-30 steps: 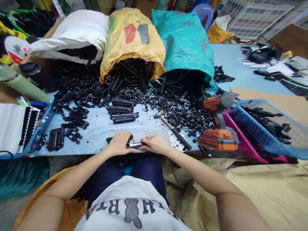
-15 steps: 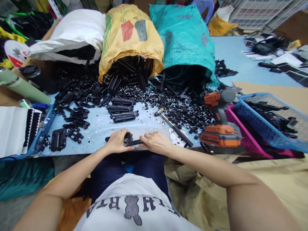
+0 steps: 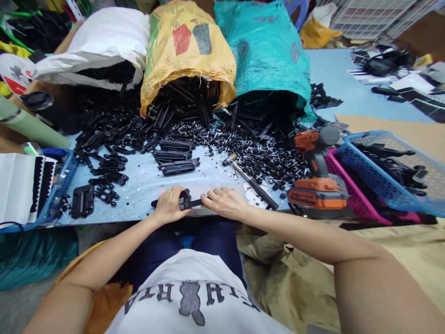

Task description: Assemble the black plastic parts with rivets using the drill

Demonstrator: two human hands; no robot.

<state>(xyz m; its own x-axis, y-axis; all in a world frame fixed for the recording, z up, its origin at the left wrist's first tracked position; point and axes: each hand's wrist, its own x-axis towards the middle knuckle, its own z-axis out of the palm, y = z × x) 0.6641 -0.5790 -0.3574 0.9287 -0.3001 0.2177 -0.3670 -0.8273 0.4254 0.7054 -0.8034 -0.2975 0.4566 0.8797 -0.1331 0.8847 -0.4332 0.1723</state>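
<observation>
At the table's front edge, my left hand point(image 3: 170, 205) is closed round a black plastic part point(image 3: 186, 198), which pokes out on both sides of the fingers. A narrow black strip of that part runs to the right, and the fingers of my right hand point(image 3: 222, 202) pinch its end. My palms cover much of the part, so its full shape is hidden. Just right of my right hand lies a hammer point(image 3: 252, 182) with a black handle. Beyond my hands, several long black plastic parts point(image 3: 179, 165) lie stacked in a row.
An orange cordless drill point(image 3: 317, 174) stands at right, beside a pink basket point(image 3: 358, 199) and a blue basket point(image 3: 389, 181). Screws and small black pieces point(image 3: 267, 157) are heaped before white point(image 3: 111, 39), yellow point(image 3: 191, 51) and teal sacks point(image 3: 264, 51). Another blue basket point(image 3: 69, 174) sits at left.
Both hands stay on the black plastic part in nearly the same place. The camera view has shifted slightly, and the objects on the table look unmoved.
</observation>
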